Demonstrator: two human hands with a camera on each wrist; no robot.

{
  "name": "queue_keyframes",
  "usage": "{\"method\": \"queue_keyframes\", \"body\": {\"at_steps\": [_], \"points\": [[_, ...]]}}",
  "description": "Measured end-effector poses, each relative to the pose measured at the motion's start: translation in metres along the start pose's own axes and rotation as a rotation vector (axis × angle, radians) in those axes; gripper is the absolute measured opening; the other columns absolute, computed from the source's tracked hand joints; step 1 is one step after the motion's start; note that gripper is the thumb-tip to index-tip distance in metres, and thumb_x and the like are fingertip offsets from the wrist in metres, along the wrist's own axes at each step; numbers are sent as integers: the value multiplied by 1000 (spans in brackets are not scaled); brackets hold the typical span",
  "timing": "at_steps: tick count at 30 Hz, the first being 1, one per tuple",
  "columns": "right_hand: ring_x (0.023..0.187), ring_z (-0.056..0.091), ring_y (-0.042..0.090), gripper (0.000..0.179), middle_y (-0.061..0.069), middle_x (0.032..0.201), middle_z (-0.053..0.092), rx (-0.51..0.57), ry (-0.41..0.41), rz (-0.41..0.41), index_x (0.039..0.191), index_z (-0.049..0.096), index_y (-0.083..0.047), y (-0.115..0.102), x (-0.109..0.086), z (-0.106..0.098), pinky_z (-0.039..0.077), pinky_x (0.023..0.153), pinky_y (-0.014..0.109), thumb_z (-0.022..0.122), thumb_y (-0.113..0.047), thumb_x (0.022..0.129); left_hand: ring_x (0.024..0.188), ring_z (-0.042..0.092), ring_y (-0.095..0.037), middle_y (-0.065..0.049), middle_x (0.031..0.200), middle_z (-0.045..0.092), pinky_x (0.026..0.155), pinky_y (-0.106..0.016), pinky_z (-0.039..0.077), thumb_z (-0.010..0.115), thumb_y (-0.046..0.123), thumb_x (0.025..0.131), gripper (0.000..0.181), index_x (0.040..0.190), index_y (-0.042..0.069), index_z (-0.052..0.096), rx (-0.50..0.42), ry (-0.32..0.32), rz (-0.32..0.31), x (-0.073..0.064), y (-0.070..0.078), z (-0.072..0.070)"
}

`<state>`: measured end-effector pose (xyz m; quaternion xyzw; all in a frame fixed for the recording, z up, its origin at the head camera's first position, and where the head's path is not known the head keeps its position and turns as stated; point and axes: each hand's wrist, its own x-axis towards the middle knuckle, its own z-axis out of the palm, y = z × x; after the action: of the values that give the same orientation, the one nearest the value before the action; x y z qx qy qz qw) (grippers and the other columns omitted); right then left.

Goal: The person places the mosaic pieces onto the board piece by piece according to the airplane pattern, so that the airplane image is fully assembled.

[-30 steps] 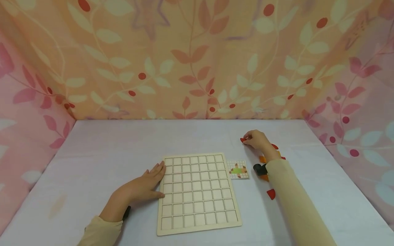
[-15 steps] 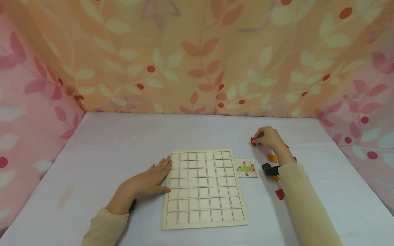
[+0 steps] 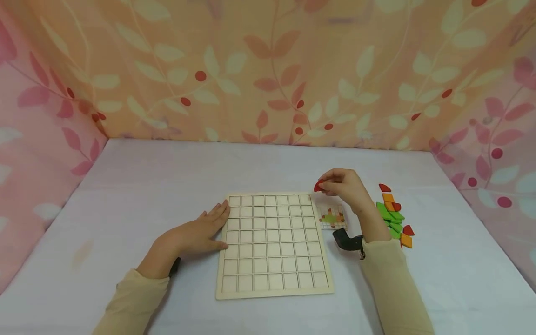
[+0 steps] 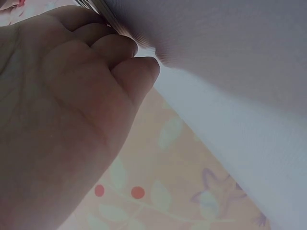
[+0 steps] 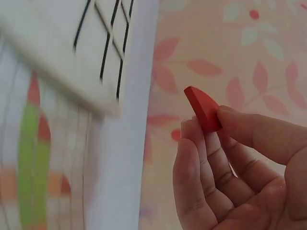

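Note:
My right hand [image 3: 342, 187] pinches a red quarter-round block [image 5: 203, 108] between thumb and fingers, above the far right corner of a wooden grid board [image 3: 274, 294]. In the head view the hand hangs over a small pattern card [image 3: 332, 217], which shows a green, orange and red figure on a grid. My left hand [image 3: 200, 233] lies with straight fingers along the board's left edge, fingertips and thumb at the rim. The board's squares hold no blocks. In the left wrist view the palm and curved fingertips hide most of the board.
Right of my right forearm lie loose blocks: several green pieces [image 3: 393, 216], orange squares [image 3: 406, 240] and red quarter-rounds [image 3: 384, 188]. A black wrist camera [image 3: 348, 240] juts from my right wrist beside the card. Flowered curtains [image 3: 259, 93] close off the white table's back and sides.
My right hand has carried the red quarter-round block left, from beyond the card to the board's corner, uncovering the loose blocks. My left hand stays at the board's edge. The head view has shifted.

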<state>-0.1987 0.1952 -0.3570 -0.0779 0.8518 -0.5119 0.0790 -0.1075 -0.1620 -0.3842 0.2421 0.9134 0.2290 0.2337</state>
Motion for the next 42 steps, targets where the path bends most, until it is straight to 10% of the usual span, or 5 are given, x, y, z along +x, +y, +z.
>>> {"method": "queue_keyframes", "body": {"at_steps": [9,19,42], "points": [[80,65,27,15,13,85,68,152,-160,14,97,64,9,-18,6,47,56,75,38,66,-1,86,142,-3,-35,-19,156,-6,112,-54,5,61,27,92,86,148,-7,6,-23,-8,-2,2,-3,-10],[69,66,22,8,15,84,64,76,-317,101,90,66,7,-15,10,84,57,67,33,67,2,83,142,1,-39,-22,155,-2,111,-57,8,60,25,93,81,147,-9,9,-25,13,-4,-6,2,3],[67,55,15,10,1,71,63,-253,-323,-34,88,70,-5,-18,14,89,46,64,28,74,-4,79,142,0,-36,-21,155,-3,112,-54,8,59,30,93,84,147,-9,8,0,25,5,0,5,0]]}}
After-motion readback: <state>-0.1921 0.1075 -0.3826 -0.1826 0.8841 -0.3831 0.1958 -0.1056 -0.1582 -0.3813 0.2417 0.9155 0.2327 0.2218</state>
